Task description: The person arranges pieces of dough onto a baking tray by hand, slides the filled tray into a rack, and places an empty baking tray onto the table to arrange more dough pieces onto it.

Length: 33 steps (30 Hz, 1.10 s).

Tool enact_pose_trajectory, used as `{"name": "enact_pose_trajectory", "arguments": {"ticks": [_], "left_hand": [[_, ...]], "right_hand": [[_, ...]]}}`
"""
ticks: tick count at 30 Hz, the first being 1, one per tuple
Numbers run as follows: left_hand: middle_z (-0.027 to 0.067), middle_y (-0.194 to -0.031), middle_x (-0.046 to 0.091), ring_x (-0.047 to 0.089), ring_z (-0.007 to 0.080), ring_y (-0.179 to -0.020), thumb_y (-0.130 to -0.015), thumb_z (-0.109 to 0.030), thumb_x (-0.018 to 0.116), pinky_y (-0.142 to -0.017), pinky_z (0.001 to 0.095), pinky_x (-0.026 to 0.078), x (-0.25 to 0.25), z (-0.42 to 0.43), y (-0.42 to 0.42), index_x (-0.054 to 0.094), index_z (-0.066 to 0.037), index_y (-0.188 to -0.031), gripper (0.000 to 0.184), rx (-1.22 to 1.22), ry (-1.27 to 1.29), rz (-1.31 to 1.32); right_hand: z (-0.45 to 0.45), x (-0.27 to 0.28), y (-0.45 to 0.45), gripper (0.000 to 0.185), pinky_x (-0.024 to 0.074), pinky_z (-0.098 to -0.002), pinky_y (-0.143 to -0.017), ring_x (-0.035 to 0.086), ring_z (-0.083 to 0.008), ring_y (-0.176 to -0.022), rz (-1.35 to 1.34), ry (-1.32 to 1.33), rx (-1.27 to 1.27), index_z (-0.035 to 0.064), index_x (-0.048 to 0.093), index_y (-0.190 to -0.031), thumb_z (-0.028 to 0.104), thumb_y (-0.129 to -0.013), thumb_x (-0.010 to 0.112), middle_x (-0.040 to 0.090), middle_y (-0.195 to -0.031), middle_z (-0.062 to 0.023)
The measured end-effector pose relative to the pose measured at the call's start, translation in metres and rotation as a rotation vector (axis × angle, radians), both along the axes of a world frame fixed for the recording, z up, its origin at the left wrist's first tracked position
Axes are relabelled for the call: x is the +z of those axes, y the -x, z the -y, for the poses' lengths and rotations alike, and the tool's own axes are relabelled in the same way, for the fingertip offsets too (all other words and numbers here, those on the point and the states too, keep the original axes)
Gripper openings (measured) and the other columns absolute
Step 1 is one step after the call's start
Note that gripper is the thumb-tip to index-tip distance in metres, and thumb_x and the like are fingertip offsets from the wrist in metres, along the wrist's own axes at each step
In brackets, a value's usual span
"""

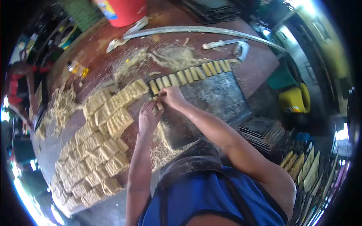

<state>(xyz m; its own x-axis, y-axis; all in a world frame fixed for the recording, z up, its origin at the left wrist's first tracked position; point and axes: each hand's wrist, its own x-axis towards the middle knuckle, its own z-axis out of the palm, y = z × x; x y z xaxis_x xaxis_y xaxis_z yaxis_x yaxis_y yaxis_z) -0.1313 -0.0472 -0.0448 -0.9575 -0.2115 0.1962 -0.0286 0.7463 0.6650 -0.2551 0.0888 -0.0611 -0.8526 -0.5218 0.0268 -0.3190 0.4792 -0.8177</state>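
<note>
A dark metal tray [215,100] lies in front of me, with a row of short dough pieces [189,75] along its far edge. My right hand [171,96] is at the tray's left side, near the end of that row, its fingers pinched together. Close beside it, my left hand [149,116] has its fingers curled around a small dough piece [159,106]. Exactly what the right fingertips grip is too small to tell. Many stacked blocks of cut dough [94,150] cover the table to the left of my hands.
Dough scraps [64,103], a long pale strip [203,29] and a red bucket [124,11] are on the table [98,43]. Stacked trays [262,132] and a yellow bucket [294,100] stand at right. Another person [22,84] works at far left.
</note>
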Motion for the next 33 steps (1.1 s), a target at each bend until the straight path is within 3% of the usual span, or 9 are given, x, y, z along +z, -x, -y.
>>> {"name": "enact_pose_trajectory", "arguments": {"ticks": [4,7,11,17,21,25,27,29,33], "left_hand": [[0.0135,-0.117,0.062,0.059,0.0334,-0.111,-0.073,-0.015,0.082,-0.096,0.0423,0.049,-0.006,-0.003,0.012,0.066,-0.005,-0.120,0.050,-0.071,0.051,0.045],[0.0137,-0.116,0.062,0.059,0.0339,-0.110,-0.073,-0.014,0.082,-0.096,0.0421,0.048,-0.010,-0.006,0.014,0.066,-0.005,-0.119,0.050,-0.048,0.092,0.041],[0.0138,-0.119,0.062,0.059,0.0322,-0.110,-0.073,-0.014,0.082,-0.097,0.0422,0.049,-0.008,-0.016,0.017,0.065,-0.004,-0.121,0.051,0.037,0.078,0.066],[0.0092,-0.121,0.062,0.061,0.0284,-0.112,-0.072,-0.008,0.082,-0.096,0.0382,0.050,0.011,-0.025,0.018,0.067,-0.012,-0.124,0.054,0.117,0.059,0.189],[0.0077,-0.124,0.061,0.060,0.0277,-0.114,-0.073,-0.015,0.083,-0.095,0.0377,0.051,0.007,-0.024,0.018,0.068,-0.016,-0.122,0.052,0.113,0.060,0.197],[0.0085,-0.121,0.062,0.062,0.0284,-0.112,-0.071,-0.016,0.084,-0.096,0.0380,0.052,0.009,-0.022,0.019,0.069,-0.014,-0.120,0.051,0.122,-0.006,0.233],[0.0091,-0.121,0.062,0.062,0.0289,-0.112,-0.071,-0.015,0.084,-0.096,0.0380,0.052,0.005,-0.020,0.019,0.069,-0.013,-0.120,0.051,0.105,0.029,0.198],[0.0097,-0.120,0.063,0.062,0.0294,-0.112,-0.071,-0.014,0.084,-0.096,0.0380,0.052,0.001,-0.018,0.015,0.069,-0.011,-0.119,0.051,0.093,0.054,0.165],[0.0160,-0.124,0.062,0.062,0.0339,-0.113,-0.075,-0.011,0.081,-0.095,0.0405,0.052,0.011,-0.008,0.003,0.064,-0.003,-0.121,0.050,0.004,-0.091,0.021]], "right_hand": [[-0.089,0.053,0.041,0.019,0.0562,-0.0352,-0.078,0.072,-0.0246,-0.082,-0.029,-0.071,-0.279,0.0083,0.074,-0.098,0.024,-0.089,0.067,0.074,-0.092,-0.0149],[-0.194,0.038,0.118,0.025,0.0556,-0.0401,-0.082,0.071,-0.0313,-0.093,-0.225,-0.240,-0.529,0.0113,0.073,-0.107,0.010,-0.086,0.059,0.072,-0.102,-0.0169],[-0.290,0.020,0.203,0.036,0.0549,-0.0434,-0.086,0.068,-0.0362,-0.098,-0.433,-0.488,-0.384,0.0125,0.070,-0.115,0.005,-0.083,0.056,0.071,-0.106,-0.0180],[-0.322,0.001,0.239,0.018,0.0529,-0.0493,-0.073,0.069,-0.0395,-0.085,-0.347,-0.774,-0.345,0.0030,0.068,-0.086,0.020,-0.083,0.064,0.071,-0.087,-0.0206],[-0.264,0.038,0.172,0.021,0.0525,-0.0378,-0.064,0.070,-0.0245,-0.074,-0.139,-0.132,-0.286,0.0010,0.066,-0.097,0.018,-0.085,0.071,0.070,-0.081,-0.0154],[-0.129,0.049,0.066,0.015,0.0450,-0.0235,-0.046,0.056,-0.0108,-0.058,0.393,-0.236,0.178,0.0022,0.066,-0.100,0.013,-0.089,0.067,0.068,-0.082,-0.0115],[-0.072,0.030,0.043,0.018,0.0523,-0.0283,-0.048,0.066,-0.0170,-0.070,0.179,-0.382,0.248,0.0000,0.064,-0.102,0.008,-0.086,0.068,0.067,-0.091,-0.0150],[-0.044,0.024,0.016,0.023,0.0577,-0.0461,-0.076,0.069,-0.0383,-0.086,-0.130,-0.267,0.148,-0.0021,0.063,-0.100,0.009,-0.081,0.069,0.066,-0.097,-0.0245],[-0.016,0.008,0.001,0.026,0.0554,-0.0478,-0.082,0.067,-0.0428,-0.093,-0.157,-0.159,0.091,-0.0030,0.066,-0.103,0.005,-0.078,0.065,0.067,-0.100,-0.0255]]}}
